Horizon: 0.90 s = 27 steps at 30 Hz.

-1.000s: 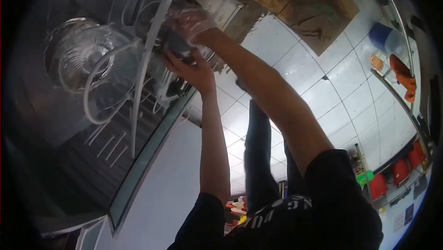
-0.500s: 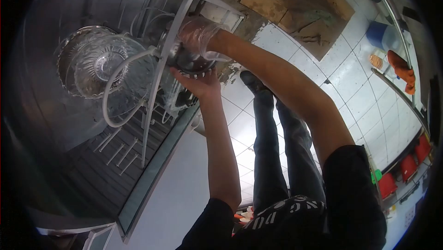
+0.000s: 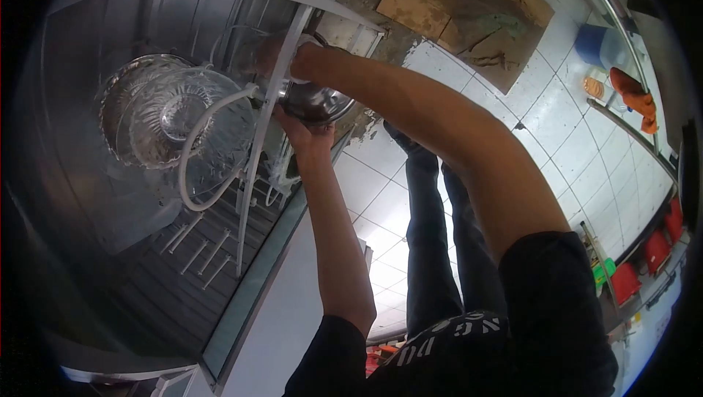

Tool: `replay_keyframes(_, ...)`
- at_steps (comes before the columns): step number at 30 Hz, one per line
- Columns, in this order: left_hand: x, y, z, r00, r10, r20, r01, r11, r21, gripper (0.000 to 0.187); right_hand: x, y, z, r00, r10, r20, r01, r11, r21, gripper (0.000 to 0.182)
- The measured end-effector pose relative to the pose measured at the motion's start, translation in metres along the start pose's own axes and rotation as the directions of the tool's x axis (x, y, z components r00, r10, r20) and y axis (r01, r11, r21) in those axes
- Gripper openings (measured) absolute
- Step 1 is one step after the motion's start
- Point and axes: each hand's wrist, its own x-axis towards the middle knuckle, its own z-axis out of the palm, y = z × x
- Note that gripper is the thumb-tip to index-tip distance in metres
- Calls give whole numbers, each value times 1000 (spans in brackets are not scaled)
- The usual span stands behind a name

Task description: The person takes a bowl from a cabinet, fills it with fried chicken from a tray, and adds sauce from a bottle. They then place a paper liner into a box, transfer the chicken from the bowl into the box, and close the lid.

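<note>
A shiny steel bowl (image 3: pixel 316 104) is held at the cabinet's opening. My left hand (image 3: pixel 307 133) grips it from below, with its fingers partly hidden behind the bowl. Above the bowl, my right hand (image 3: pixel 271 56) reaches into the cabinet past a white upright bar (image 3: pixel 265 130). A clear plastic glove or bag covers this hand; its fingers are blurred and partly hidden. Deeper inside, clear patterned glass bowls (image 3: pixel 179 115) rest by a round metal tray with a decorated rim (image 3: pixel 110 115).
White rack pegs (image 3: pixel 212 254) and a curved white tube (image 3: pixel 189 151) stand out near the glass bowls. The cabinet's edge (image 3: pixel 253 280) runs beside my left arm. Brown board (image 3: pixel 505 38) lies on the tiled floor (image 3: pixel 556 111). An orange cloth (image 3: pixel 635 100) hangs at the right.
My right hand has moved left, off the steel bowl and deeper into the cabinet. My left hand and the bowl have shifted slightly, showing more of the bowl's shiny side.
</note>
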Motion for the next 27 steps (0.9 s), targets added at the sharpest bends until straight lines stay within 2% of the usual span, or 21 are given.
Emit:
replay_keyframes(1,1,1,-3,1000,0,-3,0,1000,6,58,3,2,2,1000,-2,-4,2,1000,0,33)
replay_keyframes(4,8,0,-7,986,10,165,-11,1000,4,52,6,6,2,1000,-19,-22,19,1000,4,31)
replay_keyframes(10,3,4,-3,986,-65,155,54,996,70,55,20,8,7,998,-52,-45,52,999,15,28)
replay_keyframes(14,-5,1,-10,991,-74,110,77,997,-25,56,25,8,26,987,-123,-100,122,992,-15,26)
replay_keyframes(16,-5,-2,-11,992,-75,97,81,995,-65,55,20,25,50,930,-275,-242,255,961,-112,25)
replay_keyframes(18,-2,-2,-14,996,-85,-22,81,987,-136,57,-12,21,44,766,-441,-468,310,891,-333,23)
replay_keyframes(19,-3,-3,-14,996,-90,-24,86,987,-139,57,-25,18,36,808,-371,-458,236,916,-325,21)
replay_keyframes(22,-3,-3,-12,998,-59,-30,53,983,-177,55,-58,-10,-7,875,-317,-366,163,904,-394,16)
replay_keyframes(24,7,0,-18,998,-59,-12,55,977,-207,50,-65,-28,-18,776,-187,-603,162,982,-97,16)
replay_keyframes(27,2,9,-13,993,-85,-78,73,988,-137,44,-73,-28,-4,755,-145,-639,180,984,-11,15)
